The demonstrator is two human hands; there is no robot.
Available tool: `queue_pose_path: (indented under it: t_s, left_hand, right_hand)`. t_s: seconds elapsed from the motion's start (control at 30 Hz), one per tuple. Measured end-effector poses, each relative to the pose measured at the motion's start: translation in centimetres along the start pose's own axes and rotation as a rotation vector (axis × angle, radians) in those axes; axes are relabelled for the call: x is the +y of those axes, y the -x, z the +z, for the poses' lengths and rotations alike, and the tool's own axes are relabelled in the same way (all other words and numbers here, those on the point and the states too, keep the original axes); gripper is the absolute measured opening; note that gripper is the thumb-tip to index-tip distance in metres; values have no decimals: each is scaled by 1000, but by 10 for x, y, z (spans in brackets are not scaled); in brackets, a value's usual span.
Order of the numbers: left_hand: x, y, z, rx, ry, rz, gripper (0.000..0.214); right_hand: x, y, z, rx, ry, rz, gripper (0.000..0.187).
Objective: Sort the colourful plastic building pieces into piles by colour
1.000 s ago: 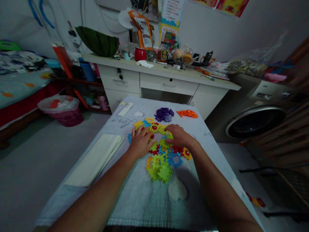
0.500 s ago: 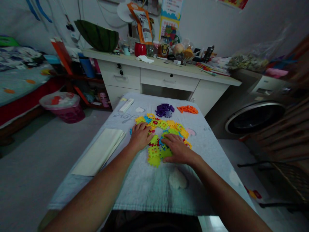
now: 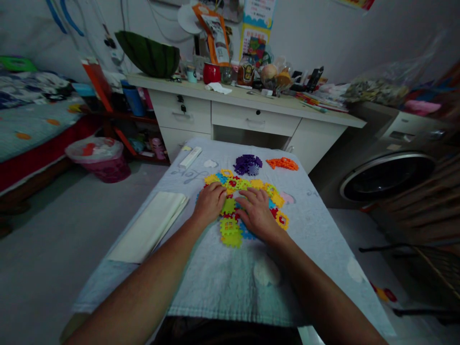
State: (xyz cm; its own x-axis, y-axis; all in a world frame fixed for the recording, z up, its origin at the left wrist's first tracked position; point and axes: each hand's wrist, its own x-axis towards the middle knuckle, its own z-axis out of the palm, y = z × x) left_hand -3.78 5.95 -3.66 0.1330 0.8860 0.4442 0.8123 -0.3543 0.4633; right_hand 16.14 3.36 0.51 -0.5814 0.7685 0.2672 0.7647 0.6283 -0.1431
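Observation:
Interlocking plastic building pieces [image 3: 230, 229] in yellow, green, red and blue lie in a loose cluster on the cloth-covered table [image 3: 223, 282]. Over the left side of this cluster rests my left hand [image 3: 209, 201], its fingers slightly bent and touching pieces; I see nothing held in it. My right hand [image 3: 257, 211] lies palm down across the middle and right of the cluster, fingers spread, hiding several pieces. Behind the cluster sit a heap of purple pieces [image 3: 247, 164] and, to its right, a heap of orange pieces [image 3: 282, 164].
A folded cream cloth [image 3: 149, 225] lies at the table's left, with a white oblong object [image 3: 190, 157] beyond it. A cluttered white desk [image 3: 251, 103] stands behind the table. On the floor at left is a pink bin [image 3: 104, 163]; at right stands a washing machine [image 3: 373, 167].
My right hand has moved forward and left over the pieces, uncovering some blue and yellow ones near its wrist. My left hand's fingers have drawn slightly closer together. The view has shifted a little.

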Motion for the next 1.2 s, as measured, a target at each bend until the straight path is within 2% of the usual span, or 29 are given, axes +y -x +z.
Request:
queue_pose_path:
  t_s: [0.1, 0.23, 0.33, 0.5, 0.6, 0.7, 0.8, 1.0, 1.2]
  left_hand:
    - [-4, -3, -2, 75, 102, -34, 34]
    - [-10, -4, -5, 128, 108, -82, 34]
    - [-12, -4, -4, 112, 61, -102, 31]
    - [-10, -1, 0, 42, -106, -169, 26]
    - [-9, 1, 2, 11, -182, -183, 33]
    - [-10, 2, 4, -4, -188, -160, 35]
    - [-13, 2, 5, -11, -180, -134, 36]
    - [-16, 2, 8, -9, -187, -133, 37]
    - [-14, 2, 7, -24, -191, -134, 37]
  right_hand:
    - [-13, 1, 2, -138, -31, -117, 42]
    - [-15, 3, 9, -217, -33, -106, 54]
    - [-11, 4, 12, -176, -15, -38, 50]
    - [-7, 3, 16, -116, 43, 78, 31]
    - [-6, 0, 21, -88, 74, 74, 35]
    - [-6, -2, 25, -95, 84, 19, 41]
    - [-4, -4, 26, -88, 84, 32, 41]
    - [1, -5, 22, 33, 102, 156, 43]
    - [17, -4, 19, 79, 159, 342, 33]
